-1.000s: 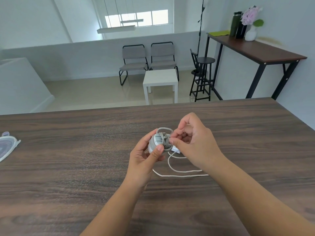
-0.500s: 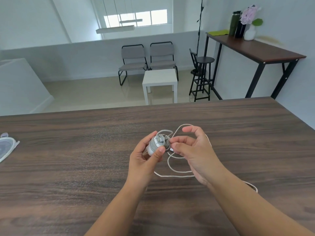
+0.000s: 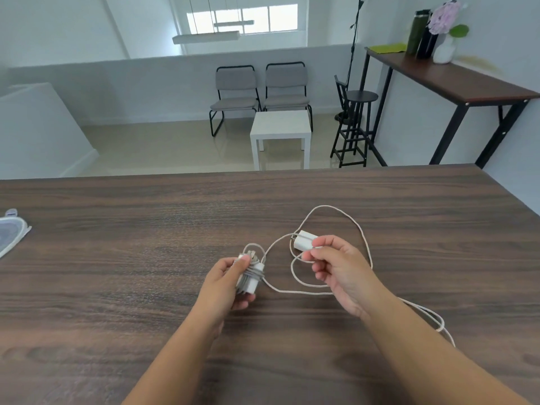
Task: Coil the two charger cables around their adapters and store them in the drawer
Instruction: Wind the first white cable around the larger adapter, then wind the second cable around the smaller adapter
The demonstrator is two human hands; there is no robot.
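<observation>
1. The left hand has its grip closed round the first adapter, a white block already bound with grey cable turns; the thumb lies over the top of the bundle and the fingers curl beneath it, just above the desk.
2. The wound cable crosses the block in several tight bands, with a small loop standing up at its far end.
3. The right hand holds a narrow grip: thumb and forefinger pinch the near end of the second adapter, a white block raised a little off the desk, to the right of and beyond the first one.
4. The other right fingers are loosely curled below the pinch.
5. The loose cable leaves the far end of the second adapter, sweeps in a wide arc across the desk behind the right hand, passes under the right forearm and runs to the desk's right side in a double strand.
6. Another length loops on the desk between the two hands and reaches close to the wrapped bundle; whether it touches it cannot be told.
7. At the desk's left edge lies a pale, flat object, only partly in view.
8. Beyond the desk stand two grey chairs, a white side table, a black stool and a tall dark table bearing bottles and a flower vase.
</observation>
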